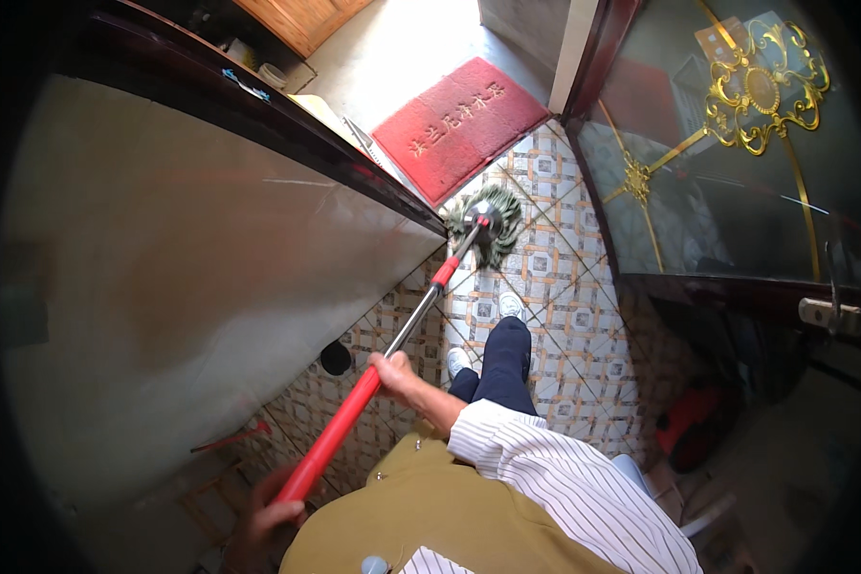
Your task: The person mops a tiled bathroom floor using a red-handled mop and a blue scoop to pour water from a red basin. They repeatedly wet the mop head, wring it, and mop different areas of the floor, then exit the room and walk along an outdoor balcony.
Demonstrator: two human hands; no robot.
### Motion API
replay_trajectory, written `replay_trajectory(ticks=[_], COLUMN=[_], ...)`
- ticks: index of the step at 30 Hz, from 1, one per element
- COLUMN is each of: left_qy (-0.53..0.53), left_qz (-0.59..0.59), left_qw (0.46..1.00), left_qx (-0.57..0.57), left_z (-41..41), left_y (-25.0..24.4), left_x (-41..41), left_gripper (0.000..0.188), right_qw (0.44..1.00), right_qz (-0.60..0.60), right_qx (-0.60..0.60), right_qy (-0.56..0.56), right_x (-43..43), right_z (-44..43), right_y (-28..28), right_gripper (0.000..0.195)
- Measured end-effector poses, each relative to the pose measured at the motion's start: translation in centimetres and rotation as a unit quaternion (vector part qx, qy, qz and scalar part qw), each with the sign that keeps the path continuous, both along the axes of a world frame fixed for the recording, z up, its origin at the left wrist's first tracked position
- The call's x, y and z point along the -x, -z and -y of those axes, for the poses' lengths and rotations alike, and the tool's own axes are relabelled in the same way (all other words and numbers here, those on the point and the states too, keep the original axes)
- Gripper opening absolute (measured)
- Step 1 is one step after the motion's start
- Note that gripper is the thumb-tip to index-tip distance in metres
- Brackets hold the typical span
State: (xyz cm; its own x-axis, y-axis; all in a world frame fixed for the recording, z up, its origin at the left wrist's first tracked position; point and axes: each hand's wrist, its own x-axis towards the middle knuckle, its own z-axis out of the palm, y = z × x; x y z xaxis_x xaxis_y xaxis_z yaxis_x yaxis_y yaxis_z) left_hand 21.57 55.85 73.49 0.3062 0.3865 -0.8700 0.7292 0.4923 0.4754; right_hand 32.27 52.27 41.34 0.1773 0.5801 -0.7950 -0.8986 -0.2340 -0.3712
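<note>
A string mop (489,226) with a grey-green head lies on the patterned tile floor (574,287), its strands spread just short of a red doormat (466,129). Its red and silver handle (337,423) slants down towards my body. My right hand (396,373) is closed around the handle near the top of the red grip. Lower down, at the handle's end, my left hand (276,506) grips it, in shadow and slightly blurred.
A wall (186,251) runs along the left, with a round black object (336,357) at its foot. To the right stands an open glass door (689,186) with gold ornament and a metal lock (831,316). A red and black object (696,423) sits in shadow at lower right.
</note>
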Motion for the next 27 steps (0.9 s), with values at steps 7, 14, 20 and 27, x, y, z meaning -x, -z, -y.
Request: replay_trajectory(ticks=[7,14,20,27], left_qy=[0.073,0.053,0.101,0.170], left_qz=[-0.011,0.093,0.145,0.107], left_qw=[0.994,0.993,0.984,0.979], left_qx=[-0.081,-0.041,-0.006,-0.013], left_z=[-0.4,0.1,2.1,2.7], left_y=[2.2,11.7,17.1,15.3], left_x=[-1.0,-7.1,-16.7,-15.2], left_gripper=[0.052,0.053,0.052,0.055], right_qw=[0.992,0.968,0.954,0.949], right_qz=[0.045,0.136,0.169,0.213], right_qx=[0.032,0.053,0.109,0.179], right_qy=[0.116,0.206,0.221,0.146], right_x=[-1.4,-12.4,-24.8,-23.9], right_z=[-1.1,0.7,4.2,5.7], right_y=[2.0,7.8,11.8,12.5], right_gripper=[0.019,0.012,0.016,0.016])
